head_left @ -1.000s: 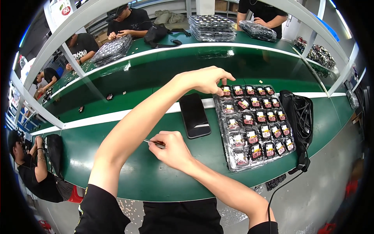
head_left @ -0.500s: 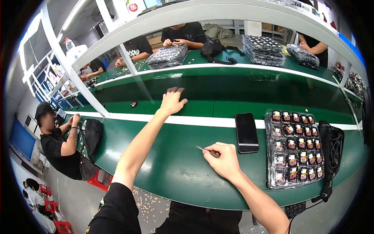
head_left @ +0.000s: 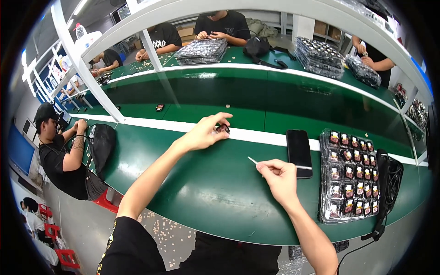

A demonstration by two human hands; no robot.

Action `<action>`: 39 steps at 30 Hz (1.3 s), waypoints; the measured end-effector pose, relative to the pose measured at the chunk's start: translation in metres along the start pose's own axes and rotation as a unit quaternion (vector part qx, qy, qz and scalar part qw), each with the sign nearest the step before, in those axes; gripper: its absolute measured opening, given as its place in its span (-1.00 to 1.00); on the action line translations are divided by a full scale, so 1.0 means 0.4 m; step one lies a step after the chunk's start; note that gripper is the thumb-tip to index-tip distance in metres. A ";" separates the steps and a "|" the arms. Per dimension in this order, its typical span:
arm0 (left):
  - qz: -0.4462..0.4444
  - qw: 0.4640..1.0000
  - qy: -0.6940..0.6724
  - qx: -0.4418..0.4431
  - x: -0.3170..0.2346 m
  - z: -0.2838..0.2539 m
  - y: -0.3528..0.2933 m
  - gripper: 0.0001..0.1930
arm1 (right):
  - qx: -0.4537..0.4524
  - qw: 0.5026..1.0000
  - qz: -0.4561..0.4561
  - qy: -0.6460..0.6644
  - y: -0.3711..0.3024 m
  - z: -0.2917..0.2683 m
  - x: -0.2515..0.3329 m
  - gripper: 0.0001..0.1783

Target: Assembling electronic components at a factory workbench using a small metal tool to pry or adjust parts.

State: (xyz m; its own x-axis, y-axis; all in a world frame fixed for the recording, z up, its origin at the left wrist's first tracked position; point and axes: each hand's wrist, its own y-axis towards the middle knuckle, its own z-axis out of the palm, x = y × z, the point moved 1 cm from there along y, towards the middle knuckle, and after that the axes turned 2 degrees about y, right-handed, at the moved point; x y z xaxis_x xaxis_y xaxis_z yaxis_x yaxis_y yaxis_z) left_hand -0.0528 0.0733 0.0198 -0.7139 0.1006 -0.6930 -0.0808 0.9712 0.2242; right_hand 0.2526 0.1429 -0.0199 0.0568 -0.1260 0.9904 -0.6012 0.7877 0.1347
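Note:
My left hand (head_left: 204,133) is over the white strip along the far edge of the green table (head_left: 206,197). Its fingers curl round a small dark piece (head_left: 223,129), which they partly hide. Over the table to its right, my right hand (head_left: 280,178) pinches thin metal tweezers (head_left: 252,160), their tip pointing up and left. A black phone (head_left: 299,149) lies just beyond the right hand. Right of the phone is a stack of clear plastic trays (head_left: 324,192), with small black pieces bearing red, yellow and white labels in rows of pockets.
Beyond the white strip runs a green belt (head_left: 247,120) with a small black piece (head_left: 159,107) and a pale chip (head_left: 228,106). A black bag with straps (head_left: 389,176) lies right of the trays. White framing (head_left: 89,78) rises at left. Several people work nearby.
My left hand has come back from over the belt to the table's edge, now with a small dark piece. The right hand stays with its tweezers; the view has shifted slightly.

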 end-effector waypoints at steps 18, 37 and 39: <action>0.061 0.996 0.055 0.041 -0.100 0.062 -0.222 -0.24 | 0.033 0.999 0.015 -0.006 -0.015 0.017 0.023 -0.87; 0.086 0.995 0.010 0.046 -0.084 0.095 -0.227 -0.45 | 0.084 0.984 -0.074 -0.139 -0.042 0.063 0.039 -0.89; 0.086 0.995 0.014 0.047 -0.082 0.095 -0.224 -0.46 | 0.076 0.982 -0.082 -0.151 -0.038 0.062 0.034 -0.88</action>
State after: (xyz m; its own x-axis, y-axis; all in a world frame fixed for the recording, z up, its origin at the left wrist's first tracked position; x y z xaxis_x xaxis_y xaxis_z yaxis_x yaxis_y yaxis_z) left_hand 0.0045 -0.0089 -0.0036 -0.7304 0.2622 -0.6307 0.1079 0.9561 0.2725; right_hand 0.2428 0.1140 -0.0093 -0.0623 -0.4337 0.8989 -0.7172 0.6458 0.2618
